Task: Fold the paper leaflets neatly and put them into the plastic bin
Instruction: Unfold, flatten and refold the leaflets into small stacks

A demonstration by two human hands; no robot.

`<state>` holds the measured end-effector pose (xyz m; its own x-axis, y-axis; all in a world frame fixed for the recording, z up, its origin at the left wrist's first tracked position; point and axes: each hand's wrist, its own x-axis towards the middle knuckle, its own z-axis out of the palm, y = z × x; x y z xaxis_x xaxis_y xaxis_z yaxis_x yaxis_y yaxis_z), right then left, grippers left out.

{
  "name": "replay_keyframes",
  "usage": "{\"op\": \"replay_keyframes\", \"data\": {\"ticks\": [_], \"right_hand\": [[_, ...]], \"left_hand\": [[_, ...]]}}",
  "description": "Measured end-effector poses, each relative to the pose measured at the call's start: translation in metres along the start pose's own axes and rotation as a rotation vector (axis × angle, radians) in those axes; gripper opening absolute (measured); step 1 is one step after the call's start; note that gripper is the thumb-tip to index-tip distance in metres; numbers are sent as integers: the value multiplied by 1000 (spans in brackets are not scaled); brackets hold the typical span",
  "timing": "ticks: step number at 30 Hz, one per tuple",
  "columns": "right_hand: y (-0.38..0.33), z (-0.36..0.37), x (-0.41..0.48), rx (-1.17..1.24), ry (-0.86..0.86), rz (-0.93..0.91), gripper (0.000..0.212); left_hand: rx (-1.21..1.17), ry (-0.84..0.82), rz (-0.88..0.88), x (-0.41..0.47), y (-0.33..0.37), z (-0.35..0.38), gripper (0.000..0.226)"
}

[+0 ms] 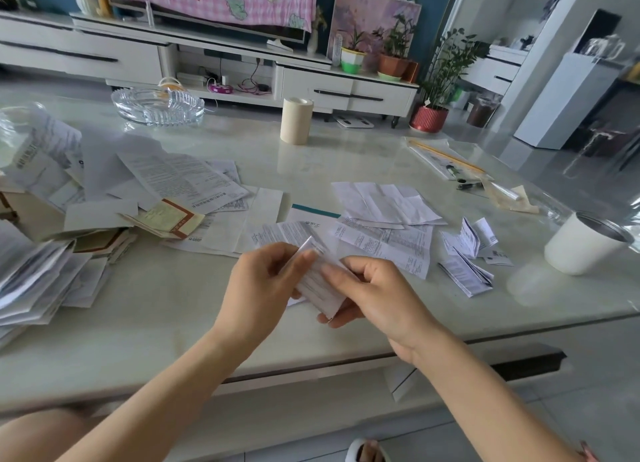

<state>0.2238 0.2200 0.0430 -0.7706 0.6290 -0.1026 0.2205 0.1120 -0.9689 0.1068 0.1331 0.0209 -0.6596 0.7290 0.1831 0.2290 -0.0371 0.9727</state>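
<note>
Both hands hold one small white folded leaflet just above the near middle of the table. My left hand pinches its upper left edge. My right hand grips its lower right part from beneath and on top. Several unfolded leaflets lie spread behind my hands. Two folded leaflets sit to the right. A clear plastic bin holding papers shows at the far left edge, partly cut off.
A pale glossy table carries a paper heap at left, a glass ashtray, a beige tape roll, a white cup at right and a pen packet. A TV cabinet and potted plants stand behind.
</note>
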Motion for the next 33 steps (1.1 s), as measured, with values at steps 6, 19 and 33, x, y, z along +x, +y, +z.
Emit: {"op": "replay_keyframes", "data": {"ticks": [6,19,33], "right_hand": [[11,-50,13,-185,288,-64,13],[94,-159,28,-570,931,243,14],[64,-173,25,-476,1138,107,38]], "left_hand": [[-71,-138,-234,-4,-6,17,23],[-110,-95,-351,-6,-8,17,26],[818,-185,230,12,-23,-2,71]]}}
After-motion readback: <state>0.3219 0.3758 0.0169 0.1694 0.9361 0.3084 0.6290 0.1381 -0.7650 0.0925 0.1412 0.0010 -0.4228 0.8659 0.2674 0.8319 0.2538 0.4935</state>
